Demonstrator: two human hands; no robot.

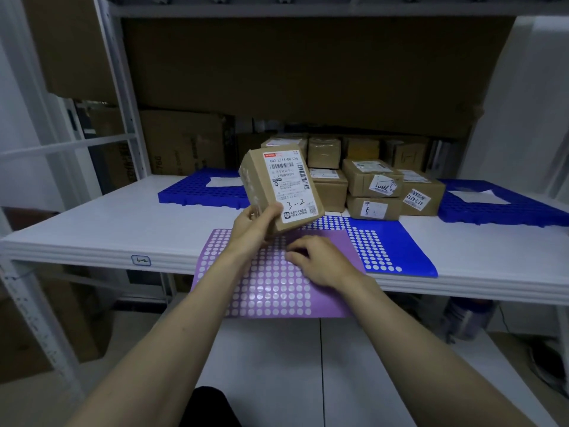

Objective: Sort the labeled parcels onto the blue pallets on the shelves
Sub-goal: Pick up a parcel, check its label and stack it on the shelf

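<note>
The left hand [257, 224] holds a small parcel [281, 188] up (marked 3-2). The right hand [320, 260], fingers bent, rests on the purple sticker sheet [271, 291]. Read the label first, then pick the matching blue pallet [191, 188].

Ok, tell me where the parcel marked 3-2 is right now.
The parcel marked 3-2 is centre of the head view, held tilted in the left hand above the purple sticker sheet, in front of the stacked parcels.

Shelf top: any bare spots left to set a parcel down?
Bare white shelf left of the purple dot sheet; open grid on the left blue pallet and right blue pallet. Crowded mid-back: stacked cardboard parcels.
</note>
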